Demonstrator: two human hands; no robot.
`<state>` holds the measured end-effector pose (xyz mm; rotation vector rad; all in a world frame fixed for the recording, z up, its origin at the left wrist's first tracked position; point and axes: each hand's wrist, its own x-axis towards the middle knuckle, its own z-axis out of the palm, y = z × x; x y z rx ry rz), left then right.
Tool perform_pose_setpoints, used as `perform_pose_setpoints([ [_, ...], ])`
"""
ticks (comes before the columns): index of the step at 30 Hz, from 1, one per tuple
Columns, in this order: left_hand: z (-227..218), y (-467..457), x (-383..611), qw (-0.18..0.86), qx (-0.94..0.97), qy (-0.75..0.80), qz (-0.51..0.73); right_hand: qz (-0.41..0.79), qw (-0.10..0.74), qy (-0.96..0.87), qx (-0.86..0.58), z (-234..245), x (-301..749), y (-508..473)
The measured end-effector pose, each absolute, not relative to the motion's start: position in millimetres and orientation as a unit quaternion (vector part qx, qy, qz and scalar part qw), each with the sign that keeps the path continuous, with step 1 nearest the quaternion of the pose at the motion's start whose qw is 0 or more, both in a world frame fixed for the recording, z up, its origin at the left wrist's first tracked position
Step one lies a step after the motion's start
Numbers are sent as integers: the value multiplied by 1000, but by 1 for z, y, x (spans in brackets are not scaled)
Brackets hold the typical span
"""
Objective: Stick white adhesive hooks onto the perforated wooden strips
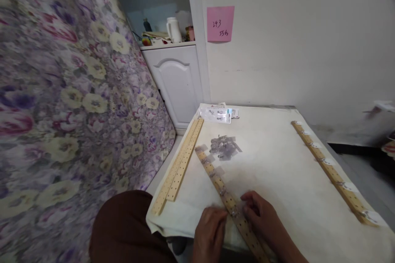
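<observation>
In front of me a light wooden strip with rows of holes (219, 182) lies slantwise on the cloth-covered table, its near end running down between my hands. Several clear plastic pieces with metal parts (222, 191) are set along it. My left hand (210, 228), fingers curled closed, is against the strip's left edge; what is in the fingertips is hidden. On the other side my right hand (261, 213) is beside the strip, thumb and forefinger bent with a gap between them. A pile of similar clear pieces (224, 146) lies just past the strip's far end.
Two bare perforated strips (186, 160) lie side by side along the table's left edge. Another strip with white pieces (331, 171) lies at the right edge. Clear packaging (215, 114) sits at the back. A floral curtain (77, 102) hangs at left.
</observation>
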<state>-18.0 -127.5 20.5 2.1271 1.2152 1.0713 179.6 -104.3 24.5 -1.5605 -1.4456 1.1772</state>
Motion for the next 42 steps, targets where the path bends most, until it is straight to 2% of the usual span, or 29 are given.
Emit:
perform_pose_setpoints([
  [4,13,-130,-28,155,843,349,379,453,351,-559,-599,24,179,-104],
  [12,7,-129,-29,25,888,331,318,441,345,-573,-598,30,180,-104],
  [42,10,-127,-21,-52,879,350,319,450,353,-566,-594,21,181,-103],
])
